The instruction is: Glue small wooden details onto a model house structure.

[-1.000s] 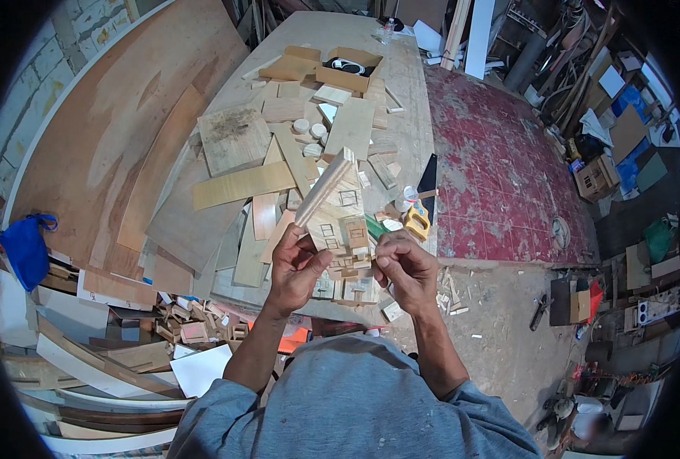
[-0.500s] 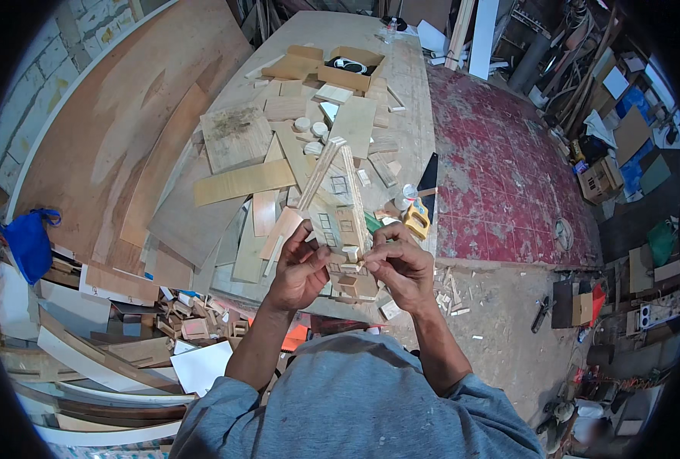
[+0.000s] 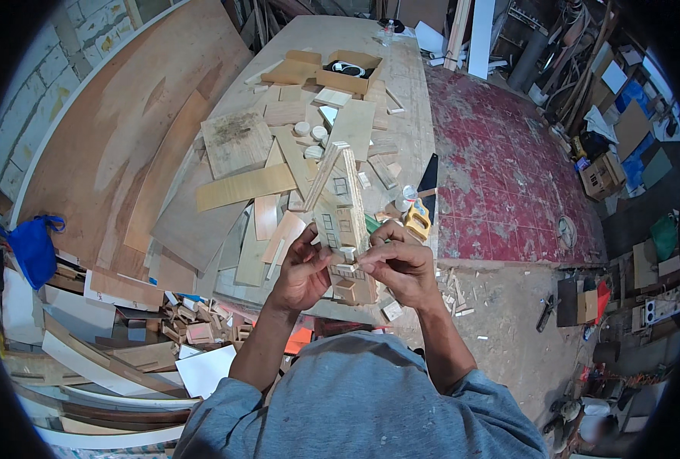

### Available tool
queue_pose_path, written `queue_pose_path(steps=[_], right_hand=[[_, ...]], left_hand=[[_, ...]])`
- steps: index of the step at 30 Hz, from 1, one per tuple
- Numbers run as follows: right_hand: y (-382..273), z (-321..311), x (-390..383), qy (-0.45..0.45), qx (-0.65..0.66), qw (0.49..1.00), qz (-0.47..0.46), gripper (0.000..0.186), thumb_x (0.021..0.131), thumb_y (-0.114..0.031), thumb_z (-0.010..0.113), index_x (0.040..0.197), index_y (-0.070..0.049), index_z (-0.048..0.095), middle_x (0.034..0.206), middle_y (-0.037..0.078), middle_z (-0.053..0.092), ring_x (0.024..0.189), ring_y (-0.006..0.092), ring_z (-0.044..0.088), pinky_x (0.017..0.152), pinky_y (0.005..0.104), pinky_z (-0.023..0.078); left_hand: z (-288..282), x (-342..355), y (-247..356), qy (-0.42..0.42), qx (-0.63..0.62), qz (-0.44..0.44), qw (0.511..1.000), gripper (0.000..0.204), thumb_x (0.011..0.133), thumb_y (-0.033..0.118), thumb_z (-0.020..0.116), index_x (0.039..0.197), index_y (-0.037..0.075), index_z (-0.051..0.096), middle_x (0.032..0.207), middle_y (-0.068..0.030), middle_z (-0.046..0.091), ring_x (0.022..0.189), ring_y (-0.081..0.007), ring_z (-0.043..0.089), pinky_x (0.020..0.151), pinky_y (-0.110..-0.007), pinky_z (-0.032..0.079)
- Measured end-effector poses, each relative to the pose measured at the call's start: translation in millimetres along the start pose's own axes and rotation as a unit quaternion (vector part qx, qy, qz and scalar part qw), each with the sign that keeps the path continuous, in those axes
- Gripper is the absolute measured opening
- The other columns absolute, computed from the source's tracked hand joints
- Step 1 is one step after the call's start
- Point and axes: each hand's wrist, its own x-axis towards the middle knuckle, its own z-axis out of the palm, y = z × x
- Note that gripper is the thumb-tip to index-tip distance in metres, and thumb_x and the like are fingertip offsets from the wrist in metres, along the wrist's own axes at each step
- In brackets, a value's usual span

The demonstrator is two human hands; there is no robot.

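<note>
A small wooden model house [image 3: 345,214] with a peaked top and window shapes drawn on its face stands on the worktable before me. Low on that face, a small pale wood strip [image 3: 345,268] spans the gap between my fingertips. My left hand [image 3: 303,274] pinches its left end between thumb and fingers. At the other end, my right hand [image 3: 401,264] is closed in a pinch too, its fingertips partly hiding the strip. Just above the strip sits a little pale block [image 3: 347,253]. A small wooden box shape [image 3: 345,290] juts out below.
Loose boards and offcuts cover the table [image 3: 405,92], with round wood discs [image 3: 318,133] among them. A yellow-handled saw [image 3: 417,220] and a clear jar [image 3: 406,196] lie right of the model. An open cardboard box [image 3: 347,75] stands farther back. Large plywood sheets [image 3: 118,130] lean at left.
The view has shifted slightly. Both hands keep their pinch at nearly the same place on the model, with only small finger movements.
</note>
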Motion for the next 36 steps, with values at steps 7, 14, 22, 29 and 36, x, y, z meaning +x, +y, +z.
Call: queue_pose_path(steps=[7,14,22,29,36], right_hand=[[-0.8,0.1,1.3,-0.003,-0.014,1.000,-0.016,0.022,0.076,0.004,0.074,0.096,-0.005,0.074,0.086,0.002,0.054,0.081,0.0133,0.051,0.070,0.0255,0.040],[-5.6,-2.6,1.2,-0.014,-0.005,1.000,0.018,0.021,0.073,0.003,0.077,0.092,-0.005,0.075,0.085,0.003,0.054,0.083,0.0139,0.050,0.073,0.0267,0.040],[-0.4,-6.2,-2.9,-0.017,0.037,0.999,0.026,0.019,0.079,0.003,0.073,0.096,-0.005,0.072,0.086,0.001,0.052,0.079,0.0120,0.050,0.069,0.0250,0.039],[1.1,-8.4,-4.6,-0.015,0.023,1.000,-0.015,0.017,0.079,0.002,0.073,0.095,-0.005,0.070,0.089,0.004,0.058,0.081,0.0134,0.053,0.068,0.0262,0.041],[3.7,-8.0,-4.2,-0.017,-0.010,0.999,-0.026,0.018,0.079,0.004,0.072,0.095,-0.005,0.071,0.088,0.005,0.057,0.082,0.0152,0.054,0.069,0.0265,0.042]], left_hand=[[-7.1,1.0,1.9,0.002,0.004,-0.013,1.000,0.056,0.092,-0.006,0.051,0.145,0.009,0.037,0.095,-0.0034,0.059,0.100,-0.0146,0.061,0.101,-0.035,0.049],[-7.1,0.1,2.6,0.006,0.001,-0.027,1.000,0.056,0.092,-0.007,0.050,0.144,0.014,0.040,0.099,-0.0040,0.059,0.104,-0.0156,0.060,0.102,-0.036,0.049],[-8.5,-0.4,0.5,-0.006,0.010,-0.010,1.000,0.054,0.092,-0.010,0.049,0.140,0.015,0.043,0.114,-0.0095,0.062,0.110,-0.0191,0.060,0.101,-0.036,0.049],[-8.2,1.5,2.7,-0.001,0.043,-0.019,0.999,0.052,0.094,-0.009,0.049,0.140,0.015,0.043,0.122,-0.0134,0.061,0.113,-0.0205,0.061,0.099,-0.036,0.050],[-11.9,0.0,0.4,0.020,0.044,-0.010,0.999,0.055,0.092,-0.008,0.052,0.140,0.017,0.045,0.105,-0.0062,0.063,0.103,-0.0162,0.062,0.100,-0.037,0.049]])
